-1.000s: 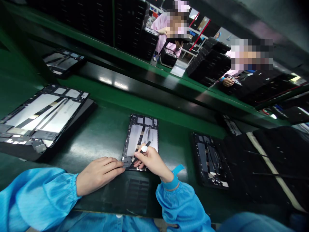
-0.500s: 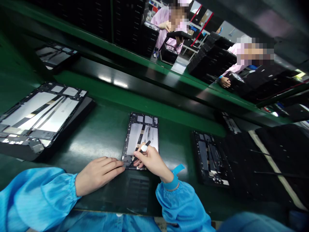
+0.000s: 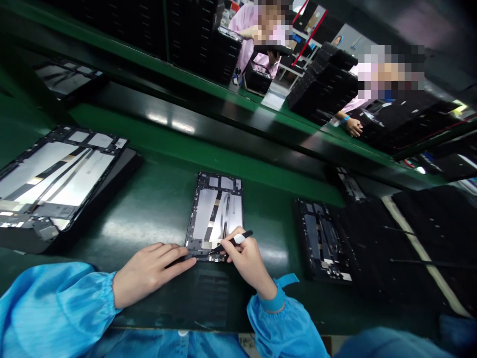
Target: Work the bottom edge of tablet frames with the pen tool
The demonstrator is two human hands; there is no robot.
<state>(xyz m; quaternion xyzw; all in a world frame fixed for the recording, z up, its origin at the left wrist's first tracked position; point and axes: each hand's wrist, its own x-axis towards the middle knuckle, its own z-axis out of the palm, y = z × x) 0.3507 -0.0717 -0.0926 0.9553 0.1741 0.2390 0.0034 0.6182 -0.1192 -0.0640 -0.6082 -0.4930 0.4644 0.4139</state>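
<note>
An opened tablet (image 3: 203, 209) lies on the green bench in front of me, its silver inner plate and dark ribbon cables showing. My right hand (image 3: 244, 253) pinches slim black tweezers (image 3: 247, 234) with a white patch near the top. Their tip rests at or just above the tablet's lower edge; whether it touches, I cannot tell. My left hand (image 3: 149, 271) is spread flat with fingers stretched out, the fingertips against the tablet's lower left corner. A blue wrist strap (image 3: 274, 298) circles my right wrist.
At left, another opened tablet (image 3: 82, 174) sits on a dark tray. A third, darker tablet (image 3: 320, 238) lies at right beside black cases (image 3: 372, 248). Beyond the raised green ledge (image 3: 179, 74), two people in pink work among black stacks (image 3: 320, 84).
My right hand has shifted right and slightly down, and the tweezers now lean lower, with their tip further right along the tablet's lower edge. My left hand stays at the corner.
</note>
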